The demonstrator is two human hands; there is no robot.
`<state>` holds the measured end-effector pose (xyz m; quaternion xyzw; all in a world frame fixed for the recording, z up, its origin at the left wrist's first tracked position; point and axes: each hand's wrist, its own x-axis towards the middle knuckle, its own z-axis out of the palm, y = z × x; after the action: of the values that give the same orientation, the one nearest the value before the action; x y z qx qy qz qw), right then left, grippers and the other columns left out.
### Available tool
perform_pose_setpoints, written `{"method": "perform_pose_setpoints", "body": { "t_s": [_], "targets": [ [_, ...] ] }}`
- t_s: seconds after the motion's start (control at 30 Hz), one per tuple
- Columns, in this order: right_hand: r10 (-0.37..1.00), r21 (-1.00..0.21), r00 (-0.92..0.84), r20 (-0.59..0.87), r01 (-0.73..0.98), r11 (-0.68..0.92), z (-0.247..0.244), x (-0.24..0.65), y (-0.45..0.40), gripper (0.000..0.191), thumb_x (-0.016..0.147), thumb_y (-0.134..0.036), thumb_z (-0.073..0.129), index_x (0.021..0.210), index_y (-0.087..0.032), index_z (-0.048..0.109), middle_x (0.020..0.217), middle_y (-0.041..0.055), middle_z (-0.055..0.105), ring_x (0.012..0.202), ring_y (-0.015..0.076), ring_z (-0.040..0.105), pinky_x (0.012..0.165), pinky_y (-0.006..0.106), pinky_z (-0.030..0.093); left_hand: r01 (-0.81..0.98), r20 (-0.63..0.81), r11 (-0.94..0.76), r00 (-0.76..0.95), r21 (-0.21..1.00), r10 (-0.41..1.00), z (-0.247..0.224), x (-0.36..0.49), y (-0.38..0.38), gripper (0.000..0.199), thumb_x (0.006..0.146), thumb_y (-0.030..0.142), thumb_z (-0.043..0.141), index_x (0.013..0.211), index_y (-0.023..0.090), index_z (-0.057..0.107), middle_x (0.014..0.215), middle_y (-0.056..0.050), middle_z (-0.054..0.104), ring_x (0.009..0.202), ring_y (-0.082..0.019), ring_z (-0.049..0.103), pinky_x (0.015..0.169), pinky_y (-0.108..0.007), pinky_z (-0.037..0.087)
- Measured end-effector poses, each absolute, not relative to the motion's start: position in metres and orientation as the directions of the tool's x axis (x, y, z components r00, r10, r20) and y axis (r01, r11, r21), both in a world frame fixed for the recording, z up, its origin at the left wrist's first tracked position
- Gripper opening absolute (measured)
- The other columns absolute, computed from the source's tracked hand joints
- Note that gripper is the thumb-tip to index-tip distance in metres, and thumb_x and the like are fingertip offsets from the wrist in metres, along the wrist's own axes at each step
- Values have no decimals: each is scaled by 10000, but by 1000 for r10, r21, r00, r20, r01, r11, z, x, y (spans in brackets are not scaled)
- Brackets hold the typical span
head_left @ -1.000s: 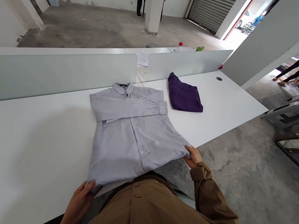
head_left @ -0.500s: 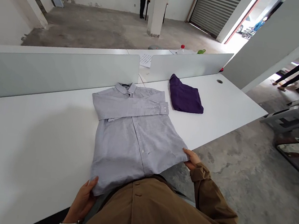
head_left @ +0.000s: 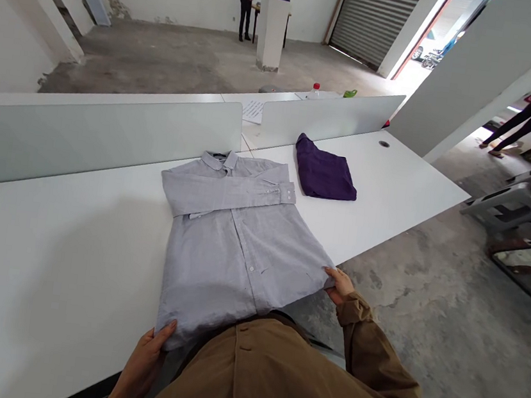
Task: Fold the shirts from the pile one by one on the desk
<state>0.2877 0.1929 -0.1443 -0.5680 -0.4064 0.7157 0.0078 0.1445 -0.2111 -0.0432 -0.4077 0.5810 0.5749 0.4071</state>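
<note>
A light grey button-up shirt (head_left: 211, 244) lies front side up on the white table (head_left: 70, 252), its collar toward the divider and its sleeves folded across the chest. The hem reaches over the near table edge, close to my body. My left hand (head_left: 145, 355) grips the bottom left corner of the hem, thumb on top. At the bottom right corner, my right hand (head_left: 339, 285) pinches the hem between thumb and fingers. Fingers under the cloth are hidden. Beyond the shirt to the right sits a folded purple garment (head_left: 326, 171), touched by neither hand.
A low frosted divider (head_left: 103, 137) runs along the table's back, with a paper sheet (head_left: 252, 111) and a red-capped bottle (head_left: 315, 90) behind it. A grey stool (head_left: 519, 204) stands at the right. One person (head_left: 245, 3) stands near the far wall.
Both hands keep hold of the shirt's hem corners. The left hand has shifted slightly, and the camera view has tilted up a little. The shirt lies almost the same.
</note>
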Motion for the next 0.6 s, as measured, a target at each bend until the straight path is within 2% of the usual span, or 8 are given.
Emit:
{"method": "perform_pose_setpoints", "body": {
  "t_s": [0.1, 0.33, 0.43, 0.5, 0.6],
  "targets": [
    [451, -555, -340, -825, 343, -758, -135, 282, 192, 148, 554, -260, 611, 669, -221, 526, 592, -8, 593, 492, 134, 518, 506, 290, 466, -933, -936, -68, -352, 353, -24, -39, 143, -207, 174, 692, 185, 606, 859, 135, 600, 829, -60, 663, 810, -200, 612, 685, -297, 509],
    [504, -633, -421, -754, 263, -728, -101, 263, 208, 257, 592, -242, 605, 843, -208, 555, 813, 27, 654, 710, 194, 607, 594, 316, 510, -859, -864, -110, -503, 500, -6, -5, 130, -189, 179, 693, 229, 577, 851, 148, 595, 876, -40, 626, 745, -166, 587, 632, -286, 513],
    [523, -652, -430, -736, 245, -717, -85, 259, 213, 235, 617, -242, 598, 843, -196, 557, 820, 43, 658, 756, 206, 614, 629, 326, 521, -854, -859, -115, -512, 507, 16, 12, 128, -182, 159, 652, 265, 604, 775, 166, 585, 737, -14, 594, 601, -146, 542, 496, -271, 477],
    [524, -653, -432, -734, 236, -720, -75, 259, 215, 234, 632, -241, 594, 857, -188, 560, 815, 52, 658, 771, 211, 618, 644, 330, 525, -859, -862, -106, -506, 500, 34, 24, 129, -178, 153, 623, 303, 621, 678, 174, 559, 596, 9, 526, 471, -112, 458, 417, -263, 424],
    [524, -650, -437, -731, 213, -729, -56, 262, 220, 253, 648, -225, 585, 896, -179, 562, 809, 58, 657, 765, 209, 622, 640, 318, 531, -866, -865, -38, -500, 498, 54, 40, 136, -176, 239, 595, 389, 621, 539, 187, 507, 441, 18, 422, 374, -99, 371, 402, -291, 406]
  ]
}}
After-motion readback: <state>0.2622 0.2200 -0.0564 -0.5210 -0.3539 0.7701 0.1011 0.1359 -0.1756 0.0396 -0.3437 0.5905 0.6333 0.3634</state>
